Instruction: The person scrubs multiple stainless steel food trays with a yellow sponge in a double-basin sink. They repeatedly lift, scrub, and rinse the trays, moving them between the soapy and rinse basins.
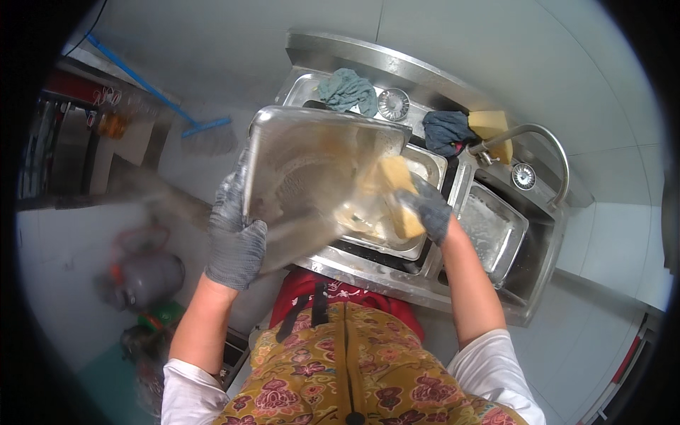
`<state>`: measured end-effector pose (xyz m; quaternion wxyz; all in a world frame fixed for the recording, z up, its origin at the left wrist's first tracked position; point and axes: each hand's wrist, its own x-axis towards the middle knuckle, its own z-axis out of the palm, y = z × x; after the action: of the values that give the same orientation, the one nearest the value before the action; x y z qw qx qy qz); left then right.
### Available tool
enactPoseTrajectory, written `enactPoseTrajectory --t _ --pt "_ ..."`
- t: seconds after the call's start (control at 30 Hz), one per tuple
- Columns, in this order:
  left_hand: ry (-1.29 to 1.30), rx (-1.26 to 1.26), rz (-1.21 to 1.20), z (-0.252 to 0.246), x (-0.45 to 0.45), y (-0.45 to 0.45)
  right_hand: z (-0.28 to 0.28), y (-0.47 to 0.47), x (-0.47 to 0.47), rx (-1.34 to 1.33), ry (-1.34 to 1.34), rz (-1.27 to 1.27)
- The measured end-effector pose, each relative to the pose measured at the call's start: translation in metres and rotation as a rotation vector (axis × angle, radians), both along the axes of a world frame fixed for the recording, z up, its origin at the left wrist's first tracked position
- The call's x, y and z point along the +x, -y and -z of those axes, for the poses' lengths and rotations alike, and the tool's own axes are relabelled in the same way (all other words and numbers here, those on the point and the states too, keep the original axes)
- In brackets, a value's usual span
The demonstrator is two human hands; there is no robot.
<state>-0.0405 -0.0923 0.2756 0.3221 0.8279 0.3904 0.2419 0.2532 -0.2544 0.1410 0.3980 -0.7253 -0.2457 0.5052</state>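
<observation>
My left hand (236, 234), in a grey knit glove, grips the left edge of a large rectangular steel pan (313, 143). The pan is tilted over the left part of the sink, its inside facing me, with brownish marks on it. My right hand (430, 207), gloved in the same grey, holds a yellow sponge (401, 196) at the pan's right side. Blur hides whether the sponge touches the metal. Beneath them, a second steel pan (433, 162) sits in the left basin with cloudy liquid and bits in it.
Along the back ledge lie a green cloth (348, 90), a strainer (393, 104), a dark cloth (446, 132) and another yellow sponge (487, 123). A curved faucet (558, 154) arches over the right basin, where a steel pan (491, 228) sits. A blue-handled squeegee (204, 126) and a gas cylinder (154, 279) stand left.
</observation>
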Motion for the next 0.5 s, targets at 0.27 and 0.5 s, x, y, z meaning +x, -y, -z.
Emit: enactPoseTrajectory --t 0.27,0.5 --pt "-0.101 0.514 0.677 0.000 0.018 -0.013 0.034 0.060 0.026 -0.001 -0.237 0.471" --pt "-0.102 0.665 0.816 0.020 0.011 -0.020 0.054 0.043 0.029 0.018 0.415 0.185"
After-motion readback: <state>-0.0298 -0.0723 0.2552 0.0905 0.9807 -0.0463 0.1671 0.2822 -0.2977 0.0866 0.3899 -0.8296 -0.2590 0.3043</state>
